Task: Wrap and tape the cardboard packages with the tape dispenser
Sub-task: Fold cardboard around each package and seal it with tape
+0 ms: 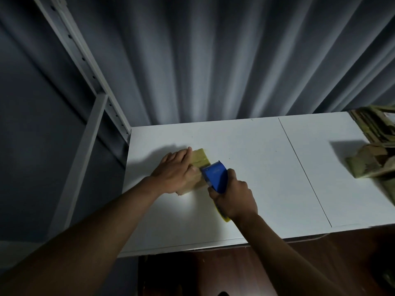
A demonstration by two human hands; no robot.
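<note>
Taping a small cardboard package (200, 157) at centre frame on the white surface (256, 167).
Left hand (175, 174) presses it flat, fingers straight; right hand (233, 197) grips the blue tape dispenser (214, 175). Package looks light, stiff, tape-slick: pin from above.

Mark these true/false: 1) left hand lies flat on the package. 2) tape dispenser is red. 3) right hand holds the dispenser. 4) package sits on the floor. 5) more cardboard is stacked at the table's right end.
1) True. The left hand rests on top of the cardboard package, fingers straight.
2) False. The tape dispenser is blue.
3) True. The right hand has its grip curled round the dispenser's handle, with the dispenser's head against the package.
4) False. The package lies on the white table.
5) True. A cardboard pile lies at the right end.
</note>
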